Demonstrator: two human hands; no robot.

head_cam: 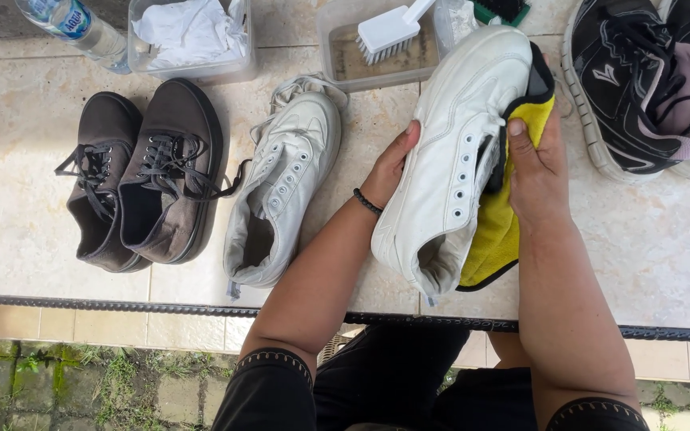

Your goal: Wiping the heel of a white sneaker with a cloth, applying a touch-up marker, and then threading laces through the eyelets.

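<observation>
Surface: pale tiled ledge, shoes lined up.
Left hand: I'm gripping the white sneaker, centre frame.
Right hand: I'm pressing the yellow cloth against it.

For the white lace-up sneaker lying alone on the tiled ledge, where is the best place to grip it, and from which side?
Probably the heel collar of the white lace-up sneaker, approached from the near ledge edge: its open mouth faces the person, offering a rim to pinch, while loose laces trail off the toe end.

White sneaker: smooth, faintly glossy leather-like upper.
Yellow cloth: soft matt microfibre, touching that sneaker.
Brown shoes: matt canvas, well left of it.
Tiles: pale, glossy stone-look.
Brush: white plastic.
</observation>
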